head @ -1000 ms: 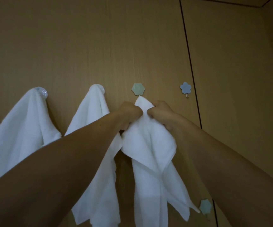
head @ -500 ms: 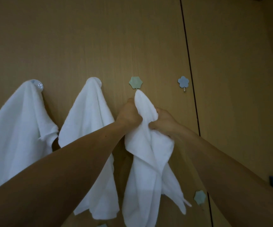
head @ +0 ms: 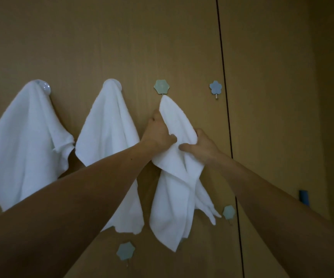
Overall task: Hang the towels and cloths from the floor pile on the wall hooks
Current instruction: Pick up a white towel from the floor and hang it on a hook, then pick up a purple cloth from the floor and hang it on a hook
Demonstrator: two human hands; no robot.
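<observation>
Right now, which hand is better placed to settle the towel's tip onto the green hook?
Left. The left hand grips the towel highest, just below its tip at the green hook. The right hand holds it lower, farther from the hook.

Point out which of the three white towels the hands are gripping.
The rightmost towel, under the green flower hook: the left hand and right hand both grip it. The left towel and middle towel hang ungripped on round hooks.
</observation>
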